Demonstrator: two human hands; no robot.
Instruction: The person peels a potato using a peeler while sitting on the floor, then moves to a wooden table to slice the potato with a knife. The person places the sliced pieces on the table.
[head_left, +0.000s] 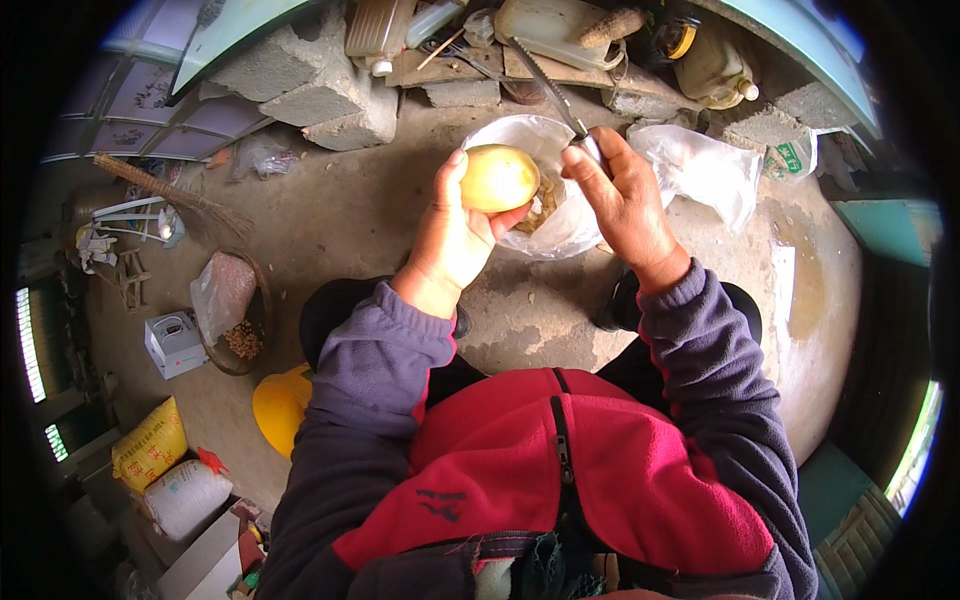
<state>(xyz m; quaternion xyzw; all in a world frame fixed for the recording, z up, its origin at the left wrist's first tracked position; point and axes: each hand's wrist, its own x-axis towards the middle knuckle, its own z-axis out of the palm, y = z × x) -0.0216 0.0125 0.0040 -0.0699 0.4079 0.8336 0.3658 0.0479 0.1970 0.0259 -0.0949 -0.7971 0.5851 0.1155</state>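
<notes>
My left hand (448, 238) cups a smooth yellow potato (498, 178), which looks peeled. In my right hand (631, 204) is the handle of a long metal peeling knife (547, 88) with a toothed edge. Its blade points up and away to the left, apart from the potato. Beneath both hands, a translucent plastic bag (559, 234) stands open on the floor. Peelings (534, 217) lie inside it, partly hidden by the potato and my left fingers.
Beyond the bag, concrete blocks (352, 112) and a wooden board (409, 71) hold plastic jugs (555, 34). Another plastic bag (701, 169) lies at the right. Leftward are a straw broom (180, 196), a round basket (268, 300), a box (174, 345) and a yellow helmet-like object (281, 409).
</notes>
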